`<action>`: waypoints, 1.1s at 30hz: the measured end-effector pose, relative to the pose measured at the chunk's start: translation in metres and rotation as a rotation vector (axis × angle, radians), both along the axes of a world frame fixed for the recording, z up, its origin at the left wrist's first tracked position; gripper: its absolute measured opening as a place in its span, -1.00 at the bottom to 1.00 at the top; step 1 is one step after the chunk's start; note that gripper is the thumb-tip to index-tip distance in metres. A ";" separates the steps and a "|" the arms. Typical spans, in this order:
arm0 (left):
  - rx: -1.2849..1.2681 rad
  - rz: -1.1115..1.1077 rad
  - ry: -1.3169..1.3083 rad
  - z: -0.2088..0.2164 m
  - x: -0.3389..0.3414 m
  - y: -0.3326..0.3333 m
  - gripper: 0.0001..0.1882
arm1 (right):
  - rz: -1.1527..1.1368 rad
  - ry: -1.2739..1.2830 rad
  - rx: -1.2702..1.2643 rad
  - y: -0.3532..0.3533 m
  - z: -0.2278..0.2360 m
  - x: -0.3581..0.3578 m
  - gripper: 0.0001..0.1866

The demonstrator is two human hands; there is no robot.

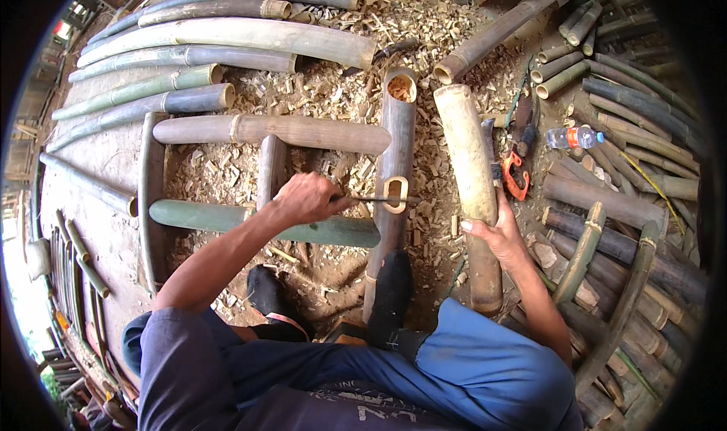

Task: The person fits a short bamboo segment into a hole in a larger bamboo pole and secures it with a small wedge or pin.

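Mostly the frame is packed: long grey-green poles [227, 33] fan across the upper left, darker poles [644, 113] crowd the right edge, and only a strip of bare ground at the far left stays open. Chips [333, 98] and shavings litter the centre, leaving little free room around the work.

A grey culm [394, 143] runs from upper centre down to the lower middle, pinned near its lower end by a black-socked foot [392, 291]. It has a rounded rectangular hole [395, 194] cut through its wall, pale at the edges. Just right of it lies a smooth tan culm [473, 173], nearly parallel. A green pole [227, 217] lies crosswise at centre left.

The left hand [307, 198], arm reaching in from lower left, is clenched round the handle of a thin tool [371, 199] whose dark shaft lies level and reaches into the hole. The right hand [496, 232], forearm coming up from lower right, rests loosely open on the tan culm, fingers curled over its side.

Smaller still, an orange-handled saw [516, 170] and a plastic bottle [573, 137] lie at upper right
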State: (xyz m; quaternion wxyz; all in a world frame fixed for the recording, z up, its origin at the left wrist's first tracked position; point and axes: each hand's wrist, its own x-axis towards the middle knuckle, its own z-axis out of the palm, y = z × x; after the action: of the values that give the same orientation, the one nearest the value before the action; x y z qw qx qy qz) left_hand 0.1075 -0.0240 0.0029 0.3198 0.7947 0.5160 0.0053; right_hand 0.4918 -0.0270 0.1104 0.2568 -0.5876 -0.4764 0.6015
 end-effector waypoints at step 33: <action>-0.212 0.004 0.133 -0.003 0.022 0.064 -0.27 | 0.415 -0.652 0.105 -0.019 0.028 0.054 -0.19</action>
State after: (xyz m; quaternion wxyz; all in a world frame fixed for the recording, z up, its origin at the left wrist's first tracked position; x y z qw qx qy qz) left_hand 0.1292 0.0403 -0.0003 0.3673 0.7538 0.5354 -0.1014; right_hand 0.5462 -0.0461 0.1389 -0.0054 -0.6251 -0.6719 0.3972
